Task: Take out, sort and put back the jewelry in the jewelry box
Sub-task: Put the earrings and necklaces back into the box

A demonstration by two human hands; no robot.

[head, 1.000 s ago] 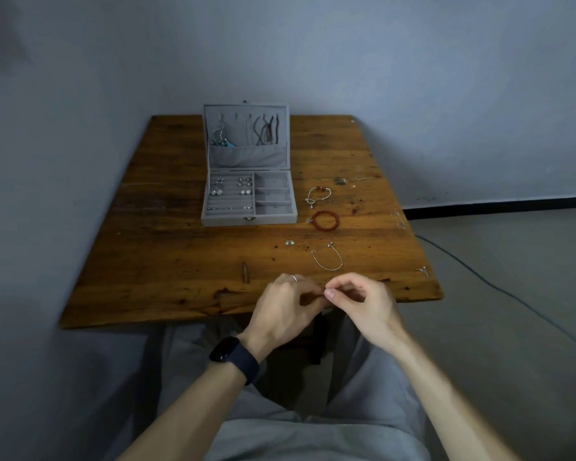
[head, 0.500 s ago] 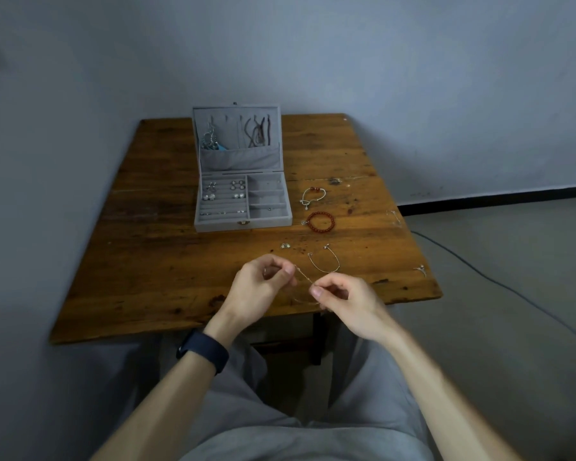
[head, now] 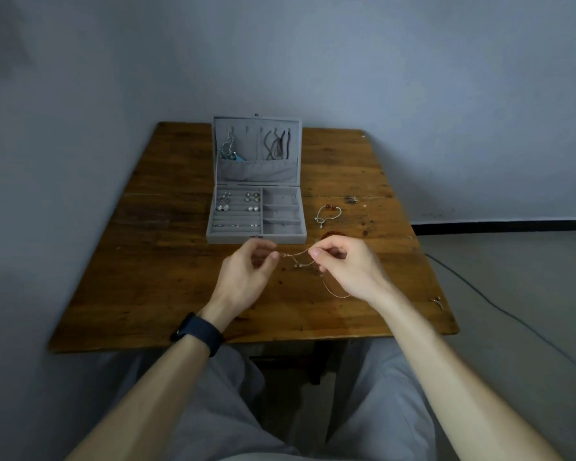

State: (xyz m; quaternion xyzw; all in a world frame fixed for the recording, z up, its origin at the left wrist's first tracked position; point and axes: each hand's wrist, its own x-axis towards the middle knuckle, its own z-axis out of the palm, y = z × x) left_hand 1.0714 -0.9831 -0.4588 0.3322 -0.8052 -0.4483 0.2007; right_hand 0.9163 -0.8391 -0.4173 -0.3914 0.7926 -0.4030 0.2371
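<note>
Chain (head: pixel 295 254) — between left hand (head: pixel 243 281) and right hand (head: pixel 348 271)

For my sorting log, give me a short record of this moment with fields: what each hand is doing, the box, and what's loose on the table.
right hand: pinches thin gold chain
left hand: at the chain's other end, grip unclear
box: open grey fabric jewelry box, small studs in its left section
loose on brown wooden table: white cord bracelet with red beads; red beaded bracelet, partly hidden behind right hand
</note>
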